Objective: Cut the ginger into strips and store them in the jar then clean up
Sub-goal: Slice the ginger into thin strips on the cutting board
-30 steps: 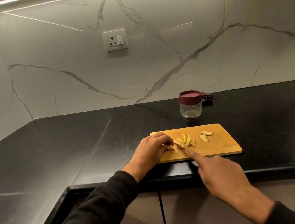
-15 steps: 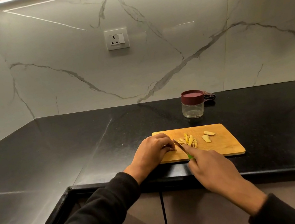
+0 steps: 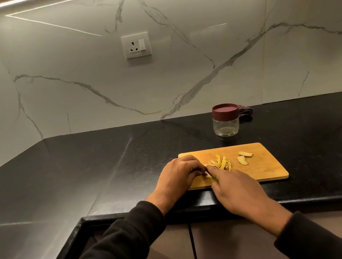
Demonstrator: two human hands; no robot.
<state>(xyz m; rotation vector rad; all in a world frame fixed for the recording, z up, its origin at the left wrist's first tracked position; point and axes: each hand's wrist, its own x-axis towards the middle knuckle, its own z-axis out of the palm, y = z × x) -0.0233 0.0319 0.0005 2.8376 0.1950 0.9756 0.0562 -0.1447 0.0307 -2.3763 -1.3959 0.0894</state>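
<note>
**Ginger cutting in progress, jar not yet filled**

Status: the person works at a wooden cutting board (image 3: 261, 168) at the front edge of a black counter (image 3: 60, 183). A small heap of cut ginger strips (image 3: 221, 162) lies near the middle of the board. Two broader ginger slices (image 3: 244, 157) lie just to the right of the heap, apart from it and not yet cut down. The jar (image 3: 226, 123) stands on the counter behind the board, well apart from the ginger, its maroon lid on; the glass looks empty. A dark cloth (image 3: 245, 112) lies just behind the jar.

Hands: the left hand (image 3: 179, 177) rests on the left part of the board, fingers curled down, apparently pinching a piece of ginger at the fingertips; the piece itself is nearly hidden. The right hand (image 3: 237, 188) grips a knife (image 3: 213, 178), of which only a sliver of green handle shows; the blade is not readable.

Judgement: cutting is partly done. Left to do: the held piece, the two slices, filling the jar, clean-up.

Change from the earlier frames: the right hand sits closer against the left, and its forefinger, stretched forward a second ago, now lies folded in. Heap, slices and jar lie as before.
</note>
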